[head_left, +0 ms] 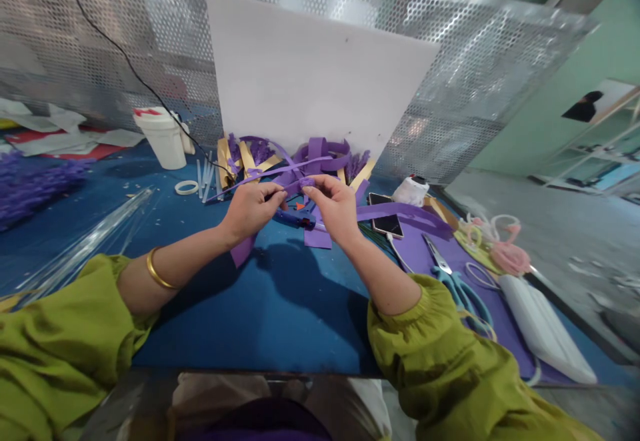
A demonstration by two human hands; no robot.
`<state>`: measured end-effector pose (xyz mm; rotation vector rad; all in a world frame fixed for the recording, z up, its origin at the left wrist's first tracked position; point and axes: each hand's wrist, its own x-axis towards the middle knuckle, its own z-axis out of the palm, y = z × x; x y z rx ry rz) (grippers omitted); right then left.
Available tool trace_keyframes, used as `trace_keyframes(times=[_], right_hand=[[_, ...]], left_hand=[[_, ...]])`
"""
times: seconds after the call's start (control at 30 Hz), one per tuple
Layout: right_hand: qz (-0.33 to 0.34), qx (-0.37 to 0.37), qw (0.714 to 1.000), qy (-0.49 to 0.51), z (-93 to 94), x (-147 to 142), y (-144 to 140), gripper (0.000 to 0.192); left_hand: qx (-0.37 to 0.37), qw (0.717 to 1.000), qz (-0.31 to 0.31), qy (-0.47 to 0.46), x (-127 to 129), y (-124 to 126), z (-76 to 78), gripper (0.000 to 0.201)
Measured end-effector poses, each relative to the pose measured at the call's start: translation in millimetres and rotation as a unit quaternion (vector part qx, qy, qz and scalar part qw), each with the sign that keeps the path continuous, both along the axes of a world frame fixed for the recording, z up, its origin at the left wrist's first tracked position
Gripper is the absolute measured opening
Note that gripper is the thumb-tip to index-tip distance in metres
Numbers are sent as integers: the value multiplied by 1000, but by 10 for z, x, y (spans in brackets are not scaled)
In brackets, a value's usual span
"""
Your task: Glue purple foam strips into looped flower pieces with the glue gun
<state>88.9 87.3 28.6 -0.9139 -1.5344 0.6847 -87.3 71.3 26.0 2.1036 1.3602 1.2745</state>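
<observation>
Mid-fold on a small purple paper piece (306,183), held up just above the blue table (280,307), between both hands. Left hand (253,209) closed in a pinch, thumb and fingertips gripping the near end of a purple strip (260,173) that runs away to the left; a second flap of purple paper (243,250) hangs below the palm. Right hand (336,209) likewise closed to a pinch, fingertips nipping the folded knot of the piece from the other side, another strip (400,214) trailing off to the right over the table. Fingers of both hands curled in tight — nothing else held. Judging by the grip, a folding or wrapping step at the centre of crossed strips, not yet pressed flat. Next move likely calls for a firm hold with one hand while the other shifts along the strip, kept taut so the fold does not spring open. Behind the hands, a heap of purple and tan scraps (295,157) against a white board (320,74). To the right, scissors (453,281) on a purple sheet (425,247), near a phone (385,214). Far left, a white tub (163,135) and a tape roll (187,187).
</observation>
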Motion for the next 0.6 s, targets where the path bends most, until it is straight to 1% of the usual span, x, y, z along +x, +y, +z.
trace_keyframes(times=[0.1,0.3,0.37,0.47,0.6], right_hand=[[0,29,999,-15,34,-21,-71,15],[43,17,997,-66,-7,-90,-156,11],[47,17,995,-83,-32,-111,-158,9],[27,31,995,-85,-44,-125,-156,8],[11,31,997,-63,-20,-108,-151,8]], left_hand=[[-58,997,11,-59,-22,33,-5,30],[-61,989,42,-126,-34,70,-44,25],[-68,986,32,-149,-16,63,-49,24],[-67,984,-3,-167,19,36,-32,26],[-65,984,-58,-156,42,0,0,29]])
